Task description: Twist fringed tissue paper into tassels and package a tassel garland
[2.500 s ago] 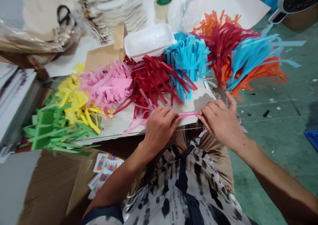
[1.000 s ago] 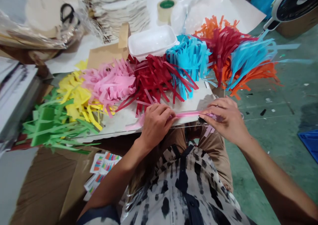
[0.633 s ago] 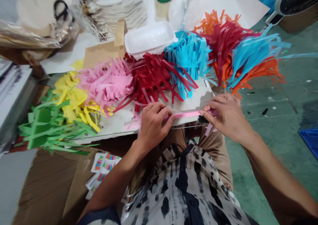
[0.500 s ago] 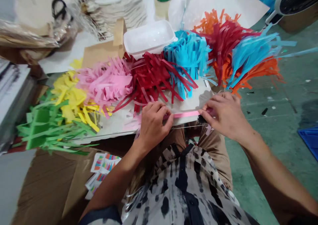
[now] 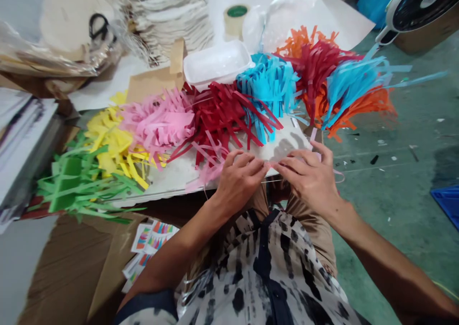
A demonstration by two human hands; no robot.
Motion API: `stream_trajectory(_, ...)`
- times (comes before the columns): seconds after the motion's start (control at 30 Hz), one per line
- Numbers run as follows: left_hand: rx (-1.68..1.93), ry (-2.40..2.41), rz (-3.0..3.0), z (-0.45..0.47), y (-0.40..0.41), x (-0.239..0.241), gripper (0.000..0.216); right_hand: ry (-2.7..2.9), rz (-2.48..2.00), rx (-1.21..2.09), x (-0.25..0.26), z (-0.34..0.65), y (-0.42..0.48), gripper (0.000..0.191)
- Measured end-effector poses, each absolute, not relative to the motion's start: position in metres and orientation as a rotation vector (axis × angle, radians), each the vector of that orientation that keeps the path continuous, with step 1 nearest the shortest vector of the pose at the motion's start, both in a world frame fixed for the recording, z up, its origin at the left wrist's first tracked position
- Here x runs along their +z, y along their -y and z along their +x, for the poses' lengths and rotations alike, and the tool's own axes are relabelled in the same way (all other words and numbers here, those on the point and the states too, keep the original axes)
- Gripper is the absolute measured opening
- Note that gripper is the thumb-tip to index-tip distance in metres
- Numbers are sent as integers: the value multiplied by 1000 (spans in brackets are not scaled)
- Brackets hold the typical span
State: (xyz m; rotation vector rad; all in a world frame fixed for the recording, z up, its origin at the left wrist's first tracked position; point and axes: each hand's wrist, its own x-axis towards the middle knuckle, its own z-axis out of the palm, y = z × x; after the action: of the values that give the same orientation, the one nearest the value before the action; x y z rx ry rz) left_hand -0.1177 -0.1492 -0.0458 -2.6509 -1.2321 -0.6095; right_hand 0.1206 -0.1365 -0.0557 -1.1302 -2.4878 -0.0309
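At the table's front edge, a strip of pink fringed tissue paper (image 5: pixel 211 171) runs under both of my hands, its cut ends spilling out to the left. My left hand (image 5: pixel 241 179) pinches it near the middle. Close beside it, my right hand (image 5: pixel 309 174) grips the same strip with thumb and fingertips, and a pink ribbon end pokes up between its fingers. Just behind lie a dark red fringe bundle (image 5: pixel 220 112) and a light blue one (image 5: pixel 268 86). Pink (image 5: pixel 159 119), yellow (image 5: pixel 111 134) and green (image 5: pixel 73 179) bundles spread to the left.
A white plastic tray (image 5: pixel 217 63), a tape roll (image 5: pixel 235 21) and scissors (image 5: pixel 98 26) lie further back. More orange, red and blue fringe (image 5: pixel 353 86) hangs over the right edge. A fan (image 5: pixel 419 7) stands at upper right. Printed cards (image 5: pixel 154 239) lie in a cardboard box below.
My hands have come together along the pink strip, the right one moving left and the left one slightly right. The flat stretch of pink between them is now mostly covered.
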Motion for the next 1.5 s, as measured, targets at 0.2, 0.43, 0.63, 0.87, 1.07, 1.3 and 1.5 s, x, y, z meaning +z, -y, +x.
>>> stream_trajectory(0.2, -667, 1232, -2549, -145, 154, -50, 25, 2488, -1061, 18, -60, 141, 139, 41)
stream_trajectory(0.43, -807, 1287, -2397, -174, 157, -38, 22, 2528, -927, -15, -63, 155, 133, 44)
stream_trajectory(0.63, -791, 1299, -2761, -124, 149, -36, 14, 2526, -933, -32, -50, 144, 123, 28)
stream_trajectory(0.87, -713, 1414, -2867, -118, 131, -48, 17, 2476, -984, -89, -46, 128, 122, 16)
stream_trajectory(1.07, -680, 1419, -2807, -116, 132, -50, 17, 2465, -1101, -86, -49, 120, 126, 21)
stream_trajectory(1.3, -707, 1562, -2807, -134, 136, -46, 13, 2412, -1267, 12, -60, 126, 120, 25)
stream_trajectory(1.5, -647, 1746, -2700, -145, 132, -44, 20, 2458, -1301, 109, -56, 128, 110, 30)
